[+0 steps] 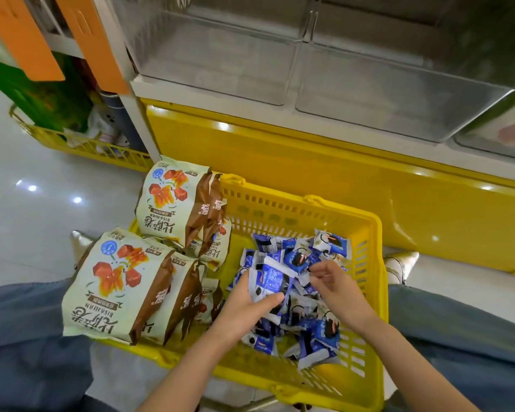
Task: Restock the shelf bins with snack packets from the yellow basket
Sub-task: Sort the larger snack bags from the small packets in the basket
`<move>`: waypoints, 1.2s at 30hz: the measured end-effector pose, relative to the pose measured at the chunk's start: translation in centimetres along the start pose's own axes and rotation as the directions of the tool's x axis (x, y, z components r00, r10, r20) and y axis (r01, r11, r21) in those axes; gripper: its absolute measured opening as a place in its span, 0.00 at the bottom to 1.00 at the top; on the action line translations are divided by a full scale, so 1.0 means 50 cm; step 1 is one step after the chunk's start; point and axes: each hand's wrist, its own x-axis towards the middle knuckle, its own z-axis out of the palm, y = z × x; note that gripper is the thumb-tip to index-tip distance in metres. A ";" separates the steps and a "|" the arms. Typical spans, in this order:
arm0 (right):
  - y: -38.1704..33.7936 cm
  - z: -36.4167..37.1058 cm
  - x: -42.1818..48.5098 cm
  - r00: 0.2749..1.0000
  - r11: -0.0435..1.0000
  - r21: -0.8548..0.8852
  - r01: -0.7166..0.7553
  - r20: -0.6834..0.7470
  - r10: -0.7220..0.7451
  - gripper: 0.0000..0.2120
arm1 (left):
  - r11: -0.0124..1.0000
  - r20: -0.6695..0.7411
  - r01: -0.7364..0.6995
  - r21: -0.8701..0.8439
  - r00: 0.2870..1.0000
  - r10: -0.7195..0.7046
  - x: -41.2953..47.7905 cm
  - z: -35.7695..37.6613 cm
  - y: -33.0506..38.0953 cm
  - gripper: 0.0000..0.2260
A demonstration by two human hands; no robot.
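L hand [244,304] grips a loose stack of blue packets [269,282], thumb across the top; rest of the heap lies under and right of the fingers, in the basket [379,263]. R hand [336,286] fingers curled at the stack's right edge: pinching or only touching, can't tell, blurred. Bins [369,93] well above the fingers. Risks, my read: wrappers slick, stack uneven, so some prob. slide out under the thumb on the lift. Big bags [122,286] left of L fingers could tip if the wrist knocks them.

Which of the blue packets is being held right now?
The packet showing its pale printed back, at the left edge of the pile; the left grip holds it, thumb across its bottom.
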 end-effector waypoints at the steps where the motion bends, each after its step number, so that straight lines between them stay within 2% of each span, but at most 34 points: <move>1: 0.020 -0.005 0.002 0.998 0.989 -0.148 0.006 0.064 0.004 0.11 | 1.000 -0.002 0.001 0.013 1.000 -0.001 -0.003 -0.005 -0.004 0.22; 3: 0.049 -0.005 0.005 0.961 0.923 -0.384 -0.003 0.253 0.108 0.23 | 1.000 -0.009 0.008 0.022 1.000 -0.008 -0.010 -0.014 -0.012 0.18; 5: 0.057 0.005 0.009 0.896 0.862 -0.507 0.020 0.392 0.209 0.33 | 1.000 -0.029 0.028 0.003 0.999 -0.028 -0.016 -0.024 -0.022 0.15; 8: 0.057 0.020 0.014 0.854 0.805 -0.591 0.049 0.443 0.272 0.38 | 0.998 -0.049 0.063 -0.028 0.997 -0.065 -0.018 -0.032 -0.035 0.16; 10: 0.058 0.020 0.013 0.852 0.783 -0.619 0.062 0.441 0.281 0.32 | 0.995 -0.052 0.084 -0.048 0.995 -0.086 -0.020 -0.036 -0.036 0.16; 12: 0.057 0.014 0.012 0.869 0.803 -0.591 0.075 0.433 0.238 0.22 | 0.993 -0.052 0.099 -0.059 0.993 -0.102 -0.018 -0.039 -0.041 0.18; 15: 0.037 -0.002 0.022 0.940 0.921 -0.390 0.020 0.320 0.116 0.09 | 0.992 -0.071 0.102 -0.080 0.992 -0.108 -0.011 -0.039 -0.043 0.32; 19: -0.009 0.002 0.070 0.998 0.983 -0.181 0.007 0.069 0.006 0.07 | 0.989 -0.111 0.113 -0.093 0.986 -0.123 -0.004 -0.039 -0.047 0.35; 21: -0.026 0.019 0.101 0.999 0.999 -0.037 -0.017 -0.039 0.015 0.05 | 0.986 -0.123 0.126 -0.109 0.983 -0.139 -0.003 -0.041 -0.044 0.35; 23: -0.030 0.038 0.129 0.995 0.997 0.047 -0.057 -0.081 0.061 0.05 | 0.984 -0.129 0.135 -0.116 0.980 -0.150 -0.002 -0.043 -0.046 0.34; 27: -0.011 0.083 0.151 0.990 0.981 -0.140 -0.133 0.033 0.139 0.04 | 0.984 -0.163 0.151 -0.097 0.973 -0.166 0.002 -0.045 -0.045 0.20; 28: -0.006 0.091 0.149 0.991 0.979 -0.156 -0.130 0.021 0.135 0.06 | 0.983 -0.169 0.153 -0.099 0.971 -0.168 0.003 -0.046 -0.045 0.17; 30: -0.001 0.101 0.130 0.993 0.987 -0.136 -0.086 -0.091 0.074 0.07 | 0.982 -0.177 0.155 -0.110 0.969 -0.173 0.007 -0.048 -0.042 0.16; 32: 0.005 0.106 0.095 0.980 0.987 -0.158 0.003 -0.196 -0.034 0.05 | 0.981 -0.178 0.158 -0.108 0.968 -0.176 0.010 -0.050 -0.037 0.17; 33: 0.011 0.112 0.074 0.977 0.975 -0.213 0.061 -0.187 -0.102 0.06 | 0.982 -0.176 0.153 -0.110 0.969 -0.171 0.013 -0.051 -0.036 0.17; 35: 0.028 0.132 0.034 0.977 0.921 -0.342 0.184 -0.036 -0.209 0.05 | 0.984 -0.178 0.143 -0.110 0.971 -0.161 0.018 -0.051 -0.031 0.16; 36: 0.038 0.145 0.020 0.974 0.893 -0.389 0.224 0.072 -0.213 0.04 | 0.984 -0.181 0.143 -0.107 0.970 -0.160 0.021 -0.051 -0.030 0.17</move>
